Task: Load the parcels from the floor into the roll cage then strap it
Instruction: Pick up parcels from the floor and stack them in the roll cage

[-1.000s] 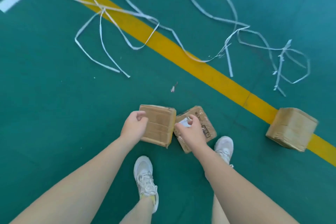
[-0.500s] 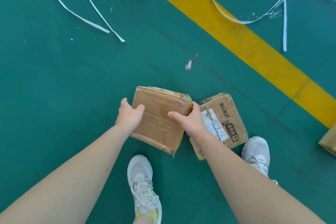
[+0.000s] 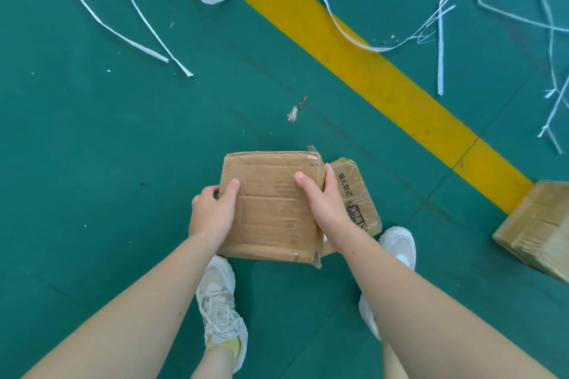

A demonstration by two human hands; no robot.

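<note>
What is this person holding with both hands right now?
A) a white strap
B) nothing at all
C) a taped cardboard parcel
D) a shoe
C: the left hand and the right hand grip opposite sides of the taped cardboard parcel.

Green floor [image 3: 92, 163], evenly lit; broad yellow stripe [image 3: 385, 80] crossing diagonally; small debris scrap [image 3: 293, 114] beside it.

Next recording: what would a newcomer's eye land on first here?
The cardboard parcel at centre, gripped at its sides by the left hand and right hand. Beyond it, a broad yellow line crosses the green floor diagonally, with loose white strapping strewn across the top of the view. A second parcel sits at the right edge.
</note>
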